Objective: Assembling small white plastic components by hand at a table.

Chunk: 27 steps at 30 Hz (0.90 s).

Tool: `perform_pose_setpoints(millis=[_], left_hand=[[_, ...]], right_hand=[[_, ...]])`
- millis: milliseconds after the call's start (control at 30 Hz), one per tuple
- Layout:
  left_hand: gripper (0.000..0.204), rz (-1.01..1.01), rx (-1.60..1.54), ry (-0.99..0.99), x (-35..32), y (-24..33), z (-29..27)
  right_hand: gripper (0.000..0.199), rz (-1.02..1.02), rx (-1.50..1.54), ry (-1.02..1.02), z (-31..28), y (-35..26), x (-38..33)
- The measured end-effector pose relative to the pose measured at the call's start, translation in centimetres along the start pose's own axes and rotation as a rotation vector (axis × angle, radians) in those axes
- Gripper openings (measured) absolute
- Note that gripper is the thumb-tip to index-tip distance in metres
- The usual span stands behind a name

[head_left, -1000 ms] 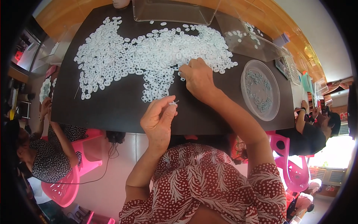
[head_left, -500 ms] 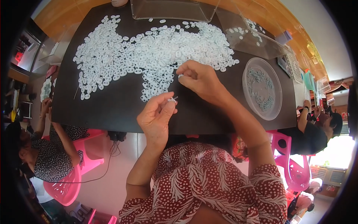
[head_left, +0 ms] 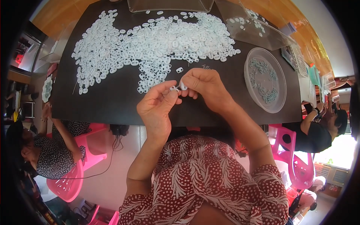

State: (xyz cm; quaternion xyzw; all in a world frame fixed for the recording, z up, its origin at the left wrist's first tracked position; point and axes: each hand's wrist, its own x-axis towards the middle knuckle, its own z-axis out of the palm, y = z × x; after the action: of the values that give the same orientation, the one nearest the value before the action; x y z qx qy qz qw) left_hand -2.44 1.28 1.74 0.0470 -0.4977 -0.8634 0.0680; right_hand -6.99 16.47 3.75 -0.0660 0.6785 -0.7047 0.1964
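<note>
My left hand (head_left: 158, 104) pinches a small white plastic piece (head_left: 173, 89) between thumb and fingertips; a thin grey pin seems to stick out of it. Close against it, my right hand (head_left: 204, 88) grips a white oval piece (head_left: 183, 85) on edge between thumb and fingers. The two pieces meet or nearly meet at the pin. Beyond my hands spreads a wide heap of white oval pieces with two holes (head_left: 165, 37). One loose piece (head_left: 179, 69) lies just past my fingertips. A few grey pins (head_left: 206, 67) lie behind my right hand.
A round clear tub (head_left: 279, 103) with several grey-green pins stands on the dark table (head_left: 112, 108) at right. Clear bins (head_left: 170, 8) stand at the back. One person (head_left: 56, 153) sits at left, another (head_left: 318, 131) at right, by pink chairs (head_left: 296, 168).
My right hand has come back from the heap's near edge toward my left hand, bringing the white oval piece against the held one. My left hand has stayed nearly in place.
</note>
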Motion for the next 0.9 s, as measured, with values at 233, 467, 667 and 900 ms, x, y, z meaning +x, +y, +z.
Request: perform_pose_setpoints(millis=[233,467,667,900], left_hand=[[0.019,0.022,0.006,-0.004,-0.2,-0.3,-0.2],[0.020,0.026,0.017,0.000,-0.6,-0.3,-0.2],[0.020,0.013,0.026,0.019,-0.8,-0.4,-0.3],[0.022,0.020,0.051,0.015,-0.9,-0.5,-0.7]], right_hand=[[0.016,-0.136,-0.039,0.028,0.1,0.1,-0.4],[0.016,-0.116,-0.025,0.049,0.4,0.1,-0.6],[0.014,-0.162,-0.021,0.099,0.7,0.4,-0.5],[0.014,-0.225,-0.073,0.134,1.0,0.8,-0.6]])
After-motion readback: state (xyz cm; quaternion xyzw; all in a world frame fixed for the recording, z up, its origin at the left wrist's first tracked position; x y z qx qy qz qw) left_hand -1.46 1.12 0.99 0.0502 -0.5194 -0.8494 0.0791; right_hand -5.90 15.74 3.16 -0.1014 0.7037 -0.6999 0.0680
